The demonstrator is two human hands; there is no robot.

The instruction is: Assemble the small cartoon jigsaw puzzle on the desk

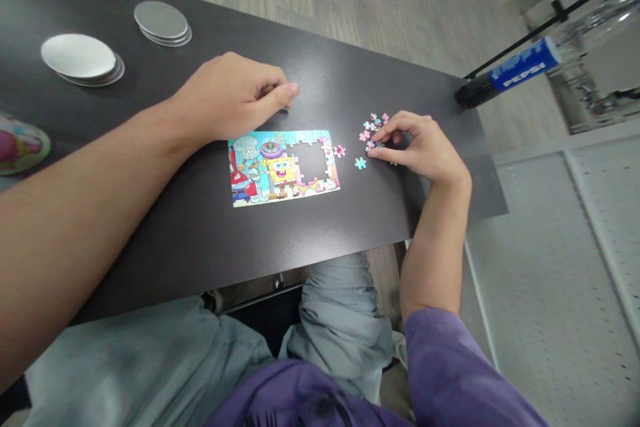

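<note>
A partly assembled cartoon jigsaw puzzle [281, 171] lies flat on the dark table, with a gap in its right half showing the tabletop. Just above its upper edge rests my left hand [240, 95], fingers curled and thumb against the index finger; whatever may be inside is hidden. To the right of the puzzle, my right hand [417, 143] has thumb and fingertips closed on a small puzzle piece [370, 145]. Several loose pieces [373, 123] cluster by those fingertips. A pink piece [340, 151] lies against the puzzle's right edge, and a turquoise piece [361, 163] sits apart below the cluster.
Two stacks of silvery discs, one nearer [79, 57] and one farther [161, 20], stand at the upper left of the table [280, 240]. A colourful cylindrical container [20, 145] is at the left edge. A Pepsi bottle [523, 70] stands near the table's right end.
</note>
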